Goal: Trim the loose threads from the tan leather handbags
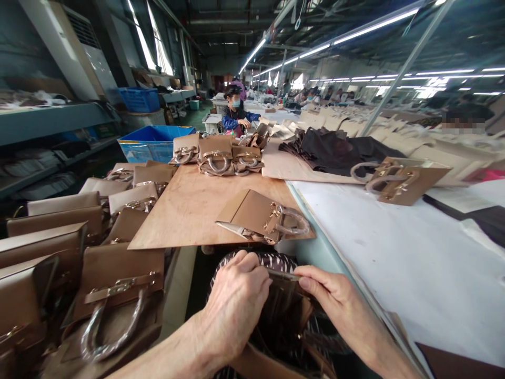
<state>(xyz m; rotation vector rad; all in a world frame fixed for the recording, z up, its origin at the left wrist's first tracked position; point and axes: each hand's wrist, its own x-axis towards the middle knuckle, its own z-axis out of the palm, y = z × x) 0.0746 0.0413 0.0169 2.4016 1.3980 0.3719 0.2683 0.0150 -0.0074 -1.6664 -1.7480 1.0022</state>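
Just on the near side of the wooden board (185, 210), low over the lap, sits a brown bag (282, 316) with its dark inside facing up; the left hand (241, 287) is curled tight, its fingers and thumb pinching one end of the bag's upper edge (282, 274); the right hand (333, 289) pinches the other end between thumb and forefinger, so that the edge runs taut between them; the step in hand looks to be work on that edge, perhaps straightening or fitting it, though the bag's inside is too dark and blurred to say which; the next move, I judge, calls for an even pinch at both ends, with the handle kept clear; on the board itself lies a tan handbag (256, 210), handle toward the board's right side (that handle looks wrapped in clear film); more handbags (124, 284) crowd the board's left side, and a white tabletop (398, 247) spreads to its right.
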